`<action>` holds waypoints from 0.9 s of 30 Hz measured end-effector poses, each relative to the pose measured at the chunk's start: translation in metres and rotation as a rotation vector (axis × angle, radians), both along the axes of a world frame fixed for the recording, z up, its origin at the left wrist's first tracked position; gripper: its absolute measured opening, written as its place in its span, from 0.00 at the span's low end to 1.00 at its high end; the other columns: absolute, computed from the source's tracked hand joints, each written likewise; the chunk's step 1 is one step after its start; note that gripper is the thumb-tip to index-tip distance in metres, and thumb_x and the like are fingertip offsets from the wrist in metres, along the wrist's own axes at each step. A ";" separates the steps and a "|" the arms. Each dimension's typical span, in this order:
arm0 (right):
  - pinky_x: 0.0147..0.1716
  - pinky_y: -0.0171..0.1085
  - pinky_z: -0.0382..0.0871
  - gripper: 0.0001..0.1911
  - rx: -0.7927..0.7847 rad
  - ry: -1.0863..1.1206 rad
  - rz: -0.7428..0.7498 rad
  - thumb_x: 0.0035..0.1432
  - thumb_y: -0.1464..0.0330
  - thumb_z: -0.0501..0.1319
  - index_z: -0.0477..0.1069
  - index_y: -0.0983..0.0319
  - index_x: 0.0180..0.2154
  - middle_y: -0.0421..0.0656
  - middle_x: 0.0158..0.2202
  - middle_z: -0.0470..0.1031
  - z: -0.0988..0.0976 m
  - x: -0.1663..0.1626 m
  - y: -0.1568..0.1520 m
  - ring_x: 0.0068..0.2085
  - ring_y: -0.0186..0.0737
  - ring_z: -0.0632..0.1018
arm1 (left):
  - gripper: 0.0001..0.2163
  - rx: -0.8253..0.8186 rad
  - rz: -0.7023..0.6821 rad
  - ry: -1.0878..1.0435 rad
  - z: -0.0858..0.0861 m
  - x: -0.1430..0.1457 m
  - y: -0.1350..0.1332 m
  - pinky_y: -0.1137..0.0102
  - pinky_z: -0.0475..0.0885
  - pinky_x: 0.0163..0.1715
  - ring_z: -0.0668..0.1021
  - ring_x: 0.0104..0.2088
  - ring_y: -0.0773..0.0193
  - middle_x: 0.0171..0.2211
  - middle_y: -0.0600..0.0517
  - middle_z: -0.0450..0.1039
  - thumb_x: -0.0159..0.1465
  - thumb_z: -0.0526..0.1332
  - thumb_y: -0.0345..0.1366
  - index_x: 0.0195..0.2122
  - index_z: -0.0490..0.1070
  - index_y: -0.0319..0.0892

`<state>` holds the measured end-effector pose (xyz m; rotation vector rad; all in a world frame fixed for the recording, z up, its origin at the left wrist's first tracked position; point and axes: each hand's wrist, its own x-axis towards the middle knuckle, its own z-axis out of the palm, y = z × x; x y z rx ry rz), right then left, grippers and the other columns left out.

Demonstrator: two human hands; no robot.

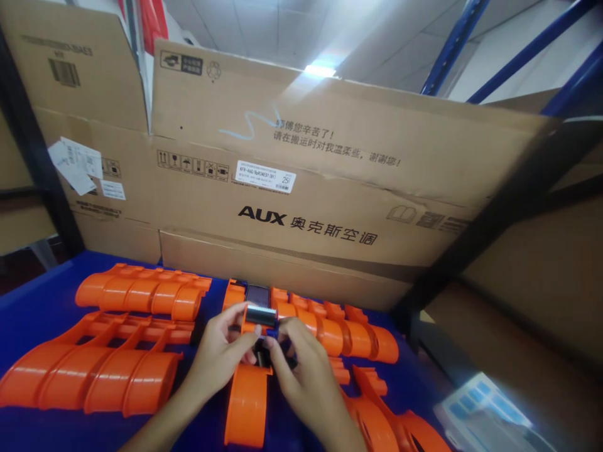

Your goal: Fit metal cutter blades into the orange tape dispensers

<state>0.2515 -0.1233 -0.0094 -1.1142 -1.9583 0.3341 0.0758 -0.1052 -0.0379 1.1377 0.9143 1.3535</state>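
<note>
Both hands meet at the front middle of the table on an orange tape dispenser. Its upper end carries a serrated pale edge above a dark strip, with a blue part at the right. My left hand grips it from the left, thumb pressed on the front. My right hand closes on its right side, with thumb and fingers at the blue part. Just below the hands is a curved orange body; the hands hide whether it joins the held piece. Behind the hands sits a dark rectangular piece.
Rows of orange dispenser bodies lie at the left, with another row behind. More orange bodies stand at the right on the blue table. A cardboard panel rises behind. A pale blue-and-white package is at lower right.
</note>
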 end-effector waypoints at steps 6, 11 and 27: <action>0.36 0.39 0.70 0.12 -0.114 0.361 0.090 0.69 0.58 0.56 0.66 0.56 0.34 0.43 0.35 0.73 -0.011 0.003 0.002 0.37 0.44 0.75 | 0.27 -0.077 -0.049 -0.109 0.010 -0.003 -0.005 0.71 0.76 0.19 0.79 0.18 0.65 0.36 0.48 0.81 0.57 0.72 0.43 0.56 0.71 0.43; 0.46 0.42 0.72 0.18 -0.352 0.648 0.139 0.67 0.51 0.56 0.66 0.52 0.52 0.44 0.42 0.77 -0.015 -0.001 0.004 0.42 0.47 0.79 | 0.37 -0.203 -0.178 -0.163 0.014 0.002 -0.013 0.69 0.78 0.22 0.82 0.21 0.58 0.28 0.52 0.79 0.54 0.75 0.42 0.63 0.63 0.47; 0.35 0.37 0.71 0.21 -0.293 0.684 0.249 0.60 0.48 0.64 0.63 0.55 0.40 0.42 0.36 0.72 -0.017 -0.001 0.008 0.36 0.42 0.73 | 0.25 -0.090 -0.415 -0.121 0.033 0.008 -0.024 0.61 0.82 0.35 0.85 0.34 0.54 0.52 0.39 0.78 0.60 0.72 0.42 0.58 0.75 0.43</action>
